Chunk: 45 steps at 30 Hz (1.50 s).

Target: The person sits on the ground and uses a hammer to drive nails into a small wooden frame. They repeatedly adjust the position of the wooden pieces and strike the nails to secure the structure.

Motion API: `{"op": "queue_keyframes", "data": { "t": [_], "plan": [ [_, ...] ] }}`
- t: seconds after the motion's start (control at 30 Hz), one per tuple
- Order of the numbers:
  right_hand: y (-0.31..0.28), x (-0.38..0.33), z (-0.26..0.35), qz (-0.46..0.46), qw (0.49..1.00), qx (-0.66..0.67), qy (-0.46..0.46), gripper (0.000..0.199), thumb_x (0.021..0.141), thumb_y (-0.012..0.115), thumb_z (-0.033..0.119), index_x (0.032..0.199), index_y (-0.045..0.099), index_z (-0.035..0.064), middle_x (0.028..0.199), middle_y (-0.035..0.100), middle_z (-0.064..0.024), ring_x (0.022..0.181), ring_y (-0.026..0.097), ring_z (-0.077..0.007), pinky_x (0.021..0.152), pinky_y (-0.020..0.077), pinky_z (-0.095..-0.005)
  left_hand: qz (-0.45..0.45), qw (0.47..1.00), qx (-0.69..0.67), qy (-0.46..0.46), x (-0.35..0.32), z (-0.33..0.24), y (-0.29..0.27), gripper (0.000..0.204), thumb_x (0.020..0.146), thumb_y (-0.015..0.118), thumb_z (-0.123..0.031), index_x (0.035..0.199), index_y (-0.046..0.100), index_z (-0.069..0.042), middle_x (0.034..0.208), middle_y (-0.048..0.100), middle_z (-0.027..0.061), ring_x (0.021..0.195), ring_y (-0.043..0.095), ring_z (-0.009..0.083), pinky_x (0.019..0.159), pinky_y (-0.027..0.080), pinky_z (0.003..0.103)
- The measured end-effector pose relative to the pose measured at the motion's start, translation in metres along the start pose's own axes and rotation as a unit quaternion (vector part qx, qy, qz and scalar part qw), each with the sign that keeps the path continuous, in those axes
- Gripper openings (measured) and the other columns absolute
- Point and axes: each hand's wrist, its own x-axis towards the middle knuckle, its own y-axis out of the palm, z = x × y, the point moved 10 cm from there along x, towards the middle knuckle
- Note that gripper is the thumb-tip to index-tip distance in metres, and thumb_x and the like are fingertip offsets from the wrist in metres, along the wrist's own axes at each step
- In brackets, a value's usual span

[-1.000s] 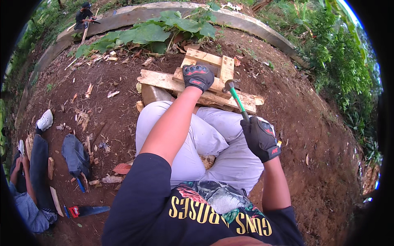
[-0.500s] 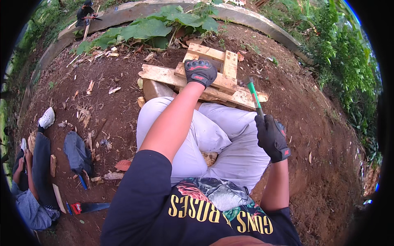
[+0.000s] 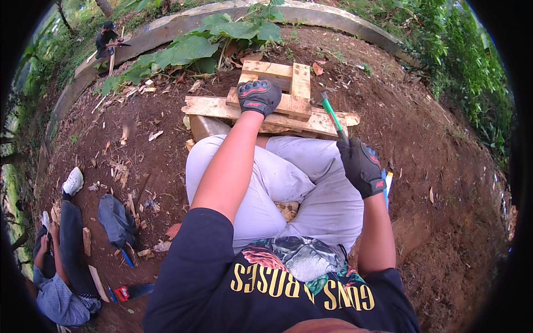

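Knuckles up, a person's left hand (image 3: pixel 259 97), in a black glove with red trim, bears on a small rectangular frame of pale wooden slats (image 3: pixel 300 83), its grip curled tight over the near slat, fingertips hidden. The frame rests on long, rough pale boards (image 3: pixel 214 107) laid just beyond the person's light grey trousers (image 3: pixel 325 177). The right hand (image 3: pixel 362 166), in a matching glove, has its grip wrapped fully around the dark lower end of a green-handled hammer (image 3: pixel 333 116), which hangs beside the frame's right side, its blurred head apart from the wood.

The left hand sits near enough that a glancing or misjudged blow could catch its knuckles. The boards, if as loosely stacked as they look, could shift under a strike and skew the frame; a slat hit close to its end might split.

Half a second earlier the hammer's head hung closer to the frame's near right corner; now it lies farther forward, the right hand advanced with it, while the left hand keeps its place.
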Motion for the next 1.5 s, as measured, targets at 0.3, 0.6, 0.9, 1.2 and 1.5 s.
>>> {"op": "queue_keyframes", "data": {
  "t": [0.3, 0.6, 0.9, 1.2, 1.5],
  "plan": [
    [-0.015, -0.170, -0.195, -0.190, 0.952, 0.028, 0.238, 0.037, 0.109, 0.059, 0.040, 0.113, 0.070, 0.0044, 0.090, 0.073, -0.0240, 0.083, 0.072, -0.0463, 0.070, 0.0527, -0.0583, -0.033, 0.998, -0.022, 0.045, 0.003, 0.003, -0.006, 0.052, 0.105, 0.051, -0.049, 0.117, 0.081, -0.008, 0.116, 0.078, 0.0220, 0.110, 0.074, 0.0430, 0.098, 0.056, 0.053],
    [0.226, -0.340, -0.242, 0.071, 0.944, 0.013, 0.323, 0.030, 0.102, 0.056, 0.032, 0.113, 0.072, 0.0086, 0.102, 0.079, -0.0163, 0.094, 0.078, -0.0378, 0.085, 0.0601, -0.0552, 0.052, 0.989, 0.038, 0.132, -0.008, -0.002, 0.005, 0.050, 0.110, 0.045, -0.038, 0.143, 0.070, -0.011, 0.144, 0.067, 0.0232, 0.132, 0.063, 0.0441, 0.112, 0.049, 0.051],
    [0.157, -0.398, -0.376, 0.005, 0.862, 0.120, 0.492, 0.044, 0.102, 0.062, 0.044, 0.116, 0.069, 0.0028, 0.121, 0.073, -0.0275, 0.113, 0.072, -0.0456, 0.097, 0.0567, -0.0562, 0.125, 0.976, -0.083, 0.161, -0.031, 0.054, -0.041, 0.041, 0.110, 0.058, -0.026, 0.142, 0.070, -0.004, 0.143, 0.072, 0.0131, 0.130, 0.067, 0.0274, 0.113, 0.049, 0.041],
    [0.107, -0.319, -0.403, -0.114, 0.879, 0.142, 0.440, 0.043, 0.103, 0.066, 0.043, 0.123, 0.071, 0.0057, 0.111, 0.077, -0.0217, 0.103, 0.075, -0.0408, 0.088, 0.0572, -0.0518, 0.016, 0.985, -0.164, 0.043, -0.155, 0.087, -0.121, 0.038, 0.111, 0.058, -0.025, 0.135, 0.073, 0.001, 0.136, 0.074, 0.0143, 0.126, 0.067, 0.0253, 0.113, 0.049, 0.040],
    [-0.014, 0.003, -0.224, -0.152, 0.950, 0.239, 0.134, 0.054, 0.097, 0.073, 0.050, 0.127, 0.069, 0.0053, 0.121, 0.076, -0.0215, 0.112, 0.074, -0.0400, 0.096, 0.0574, -0.0512, -0.119, 0.984, -0.125, -0.047, -0.210, 0.075, -0.130, 0.045, 0.112, 0.056, -0.035, 0.128, 0.074, 0.003, 0.125, 0.076, 0.0239, 0.117, 0.072, 0.0356, 0.102, 0.054, 0.046]
  ]
}}
